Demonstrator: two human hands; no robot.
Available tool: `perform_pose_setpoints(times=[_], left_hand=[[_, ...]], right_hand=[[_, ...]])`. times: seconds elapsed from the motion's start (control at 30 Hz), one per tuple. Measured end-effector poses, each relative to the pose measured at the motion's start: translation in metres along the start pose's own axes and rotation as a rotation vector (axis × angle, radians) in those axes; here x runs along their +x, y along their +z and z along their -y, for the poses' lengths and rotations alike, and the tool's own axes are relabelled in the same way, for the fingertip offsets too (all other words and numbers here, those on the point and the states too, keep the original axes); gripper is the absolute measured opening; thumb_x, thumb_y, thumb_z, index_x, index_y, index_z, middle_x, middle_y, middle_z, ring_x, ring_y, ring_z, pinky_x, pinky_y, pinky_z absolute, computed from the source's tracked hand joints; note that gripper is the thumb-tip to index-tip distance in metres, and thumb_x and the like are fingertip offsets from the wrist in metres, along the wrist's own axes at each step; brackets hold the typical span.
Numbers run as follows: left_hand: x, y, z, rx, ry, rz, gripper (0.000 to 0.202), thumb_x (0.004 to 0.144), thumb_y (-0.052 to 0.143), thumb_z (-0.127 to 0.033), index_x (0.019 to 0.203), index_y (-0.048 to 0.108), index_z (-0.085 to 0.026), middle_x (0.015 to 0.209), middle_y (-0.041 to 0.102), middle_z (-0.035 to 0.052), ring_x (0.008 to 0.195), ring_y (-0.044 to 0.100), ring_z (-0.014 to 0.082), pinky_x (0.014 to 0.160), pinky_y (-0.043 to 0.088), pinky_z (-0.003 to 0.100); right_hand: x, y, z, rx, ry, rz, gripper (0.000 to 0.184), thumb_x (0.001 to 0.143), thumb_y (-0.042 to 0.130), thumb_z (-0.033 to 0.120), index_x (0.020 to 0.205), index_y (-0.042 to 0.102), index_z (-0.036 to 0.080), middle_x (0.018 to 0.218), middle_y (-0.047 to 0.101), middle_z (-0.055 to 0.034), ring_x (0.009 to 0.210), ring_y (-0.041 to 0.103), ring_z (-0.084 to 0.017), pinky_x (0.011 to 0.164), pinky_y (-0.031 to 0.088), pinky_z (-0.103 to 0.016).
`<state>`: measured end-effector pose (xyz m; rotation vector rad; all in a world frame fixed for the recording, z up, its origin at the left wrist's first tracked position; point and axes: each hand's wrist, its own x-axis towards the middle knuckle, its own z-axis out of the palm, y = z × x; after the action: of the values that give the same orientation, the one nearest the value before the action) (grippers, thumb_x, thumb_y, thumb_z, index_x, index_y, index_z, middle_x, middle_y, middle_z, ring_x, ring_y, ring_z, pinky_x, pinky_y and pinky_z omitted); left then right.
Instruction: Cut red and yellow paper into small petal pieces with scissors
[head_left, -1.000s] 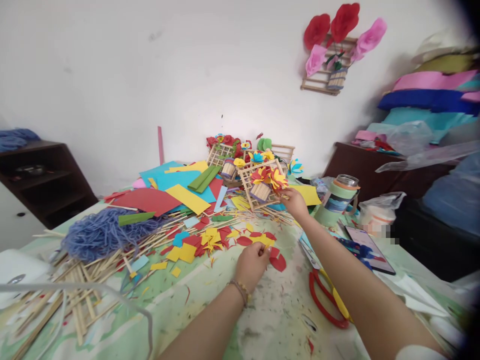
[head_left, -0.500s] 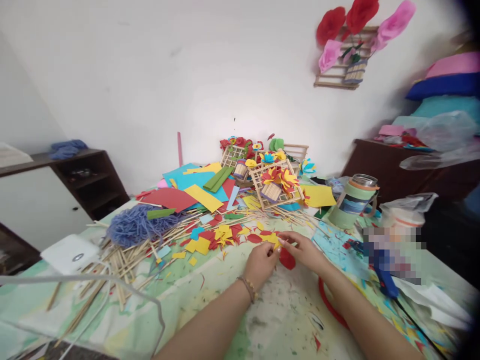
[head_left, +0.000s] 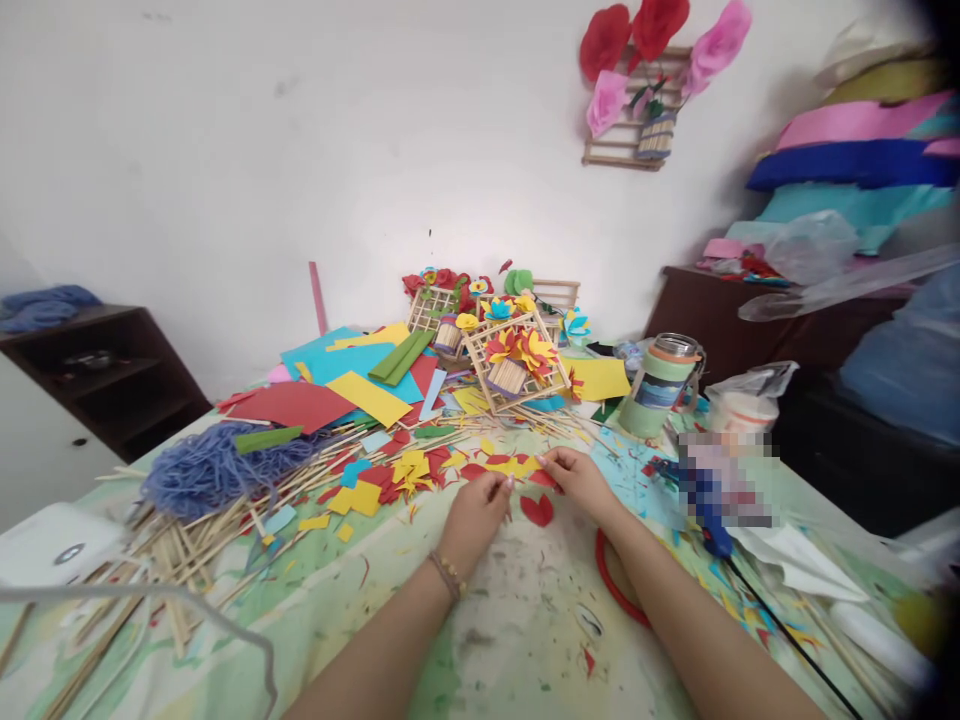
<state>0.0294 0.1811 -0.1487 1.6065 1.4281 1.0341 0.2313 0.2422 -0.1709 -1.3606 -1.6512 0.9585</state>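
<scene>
My left hand (head_left: 478, 512) hovers low over the table with thumb and fingertips pressed together; whatever is between them is too small to make out. To its right, my right hand (head_left: 579, 486) has its fingertips pinched at the edge of a yellow paper piece (head_left: 528, 466). Just below and between the hands lies a red heart-shaped paper piece (head_left: 537, 511). Red paper petals (head_left: 474, 470) lie beyond my fingers. A red ring-shaped thing (head_left: 609, 585) is partly hidden under my right forearm.
Yellow paper cuttings (head_left: 365, 498), blue yarn (head_left: 217, 475) and wooden sticks (head_left: 176, 585) spread leftward. Lattice frames with paper flowers (head_left: 517, 360) stand at the back. At right are a green flask (head_left: 651, 390), a blue glue gun (head_left: 709, 520) with black cord, and white paper (head_left: 799, 565).
My hands have come apart from being together at a yellow paper piece. The red piece below them now shows as a heart. The view has turned right.
</scene>
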Motion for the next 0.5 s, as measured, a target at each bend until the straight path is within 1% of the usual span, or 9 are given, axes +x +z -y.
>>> perform_pose_setpoints(times=[0.03,0.1,0.2,0.27,0.3,0.33,0.4,0.47,0.5], left_hand=[[0.003,-0.006,0.0,0.024,-0.003,-0.04,0.031,0.096,0.05,-0.039,0.072,0.058,-0.021,0.064,0.064,0.0,0.065,0.062,0.0176,0.067,0.046,0.028],[0.011,-0.021,0.001,0.08,-0.027,-0.132,0.024,0.097,0.05,-0.036,0.083,0.063,-0.021,0.074,0.07,0.0019,0.073,0.066,0.0191,0.071,0.048,0.029],[0.024,-0.045,0.005,0.192,-0.091,-0.262,0.013,0.093,0.053,-0.022,0.096,0.065,-0.02,0.09,0.074,0.0054,0.084,0.071,0.021,0.075,0.051,0.03],[0.029,-0.062,0.01,0.277,-0.12,-0.323,0.017,0.09,0.054,-0.016,0.103,0.065,-0.019,0.101,0.075,0.0082,0.096,0.072,0.022,0.083,0.053,0.031],[0.03,-0.071,0.012,0.323,-0.129,-0.346,0.02,0.09,0.054,-0.014,0.107,0.065,-0.018,0.108,0.075,0.0096,0.104,0.071,0.0228,0.09,0.053,0.032],[0.029,-0.079,0.015,0.371,-0.138,-0.368,0.024,0.09,0.055,-0.014,0.111,0.064,-0.018,0.115,0.073,0.0114,0.113,0.069,0.0243,0.098,0.051,0.035],[0.026,-0.093,0.019,0.488,-0.183,-0.401,0.03,0.088,0.059,-0.013,0.117,0.064,-0.016,0.129,0.068,0.0168,0.131,0.059,0.0315,0.111,0.044,0.044],[0.021,-0.102,0.023,0.614,-0.267,-0.403,0.034,0.084,0.063,-0.013,0.118,0.064,-0.014,0.135,0.063,0.0231,0.138,0.05,0.041,0.113,0.04,0.055],[0.018,-0.103,0.024,0.665,-0.307,-0.388,0.035,0.083,0.065,-0.014,0.118,0.065,-0.013,0.135,0.062,0.0253,0.137,0.05,0.044,0.111,0.04,0.058]], right_hand=[[0.002,-0.003,-0.002,-0.023,0.007,-0.023,0.049,0.083,0.061,0.069,0.073,0.062,0.021,0.053,0.053,0.0033,0.049,0.047,-0.015,0.05,0.037,-0.027],[0.005,-0.007,-0.006,-0.074,0.023,-0.058,0.041,0.086,0.06,0.06,0.074,0.063,0.021,0.055,0.054,0.0029,0.051,0.048,-0.016,0.053,0.037,-0.028],[0.005,-0.007,-0.011,-0.148,0.038,-0.084,0.029,0.087,0.061,0.046,0.074,0.067,0.021,0.061,0.06,0.0005,0.057,0.054,-0.018,0.056,0.039,-0.028],[0.003,-0.006,-0.012,-0.194,0.042,-0.097,0.022,0.087,0.062,0.04,0.081,0.072,0.022,0.069,0.067,-0.0019,0.062,0.059,-0.019,0.059,0.043,-0.029],[0.002,-0.005,-0.012,-0.215,0.041,-0.105,0.02,0.088,0.063,0.038,0.086,0.075,0.022,0.075,0.069,-0.0035,0.065,0.061,-0.02,0.061,0.046,-0.03],[0.002,-0.005,-0.011,-0.233,0.035,-0.112,0.019,0.087,0.064,0.036,0.091,0.077,0.022,0.082,0.071,-0.0052,0.069,0.064,-0.021,0.064,0.049,-0.031],[0.0,-0.005,-0.009,-0.261,0.011,-0.12,0.019,0.086,0.069,0.033,0.098,0.078,0.021,0.096,0.073,-0.0084,0.082,0.068,-0.024,0.075,0.054,-0.033],[-0.002,-0.005,-0.005,-0.276,-0.03,-0.102,0.024,0.081,0.075,0.029,0.104,0.078,0.021,0.11,0.072,-0.0099,0.097,0.069,-0.026,0.088,0.055,-0.035],[-0.004,-0.004,-0.003,-0.279,-0.048,-0.075,0.03,0.078,0.079,0.028,0.108,0.078,0.022,0.115,0.071,-0.0099,0.101,0.069,-0.026,0.092,0.055,-0.036]])
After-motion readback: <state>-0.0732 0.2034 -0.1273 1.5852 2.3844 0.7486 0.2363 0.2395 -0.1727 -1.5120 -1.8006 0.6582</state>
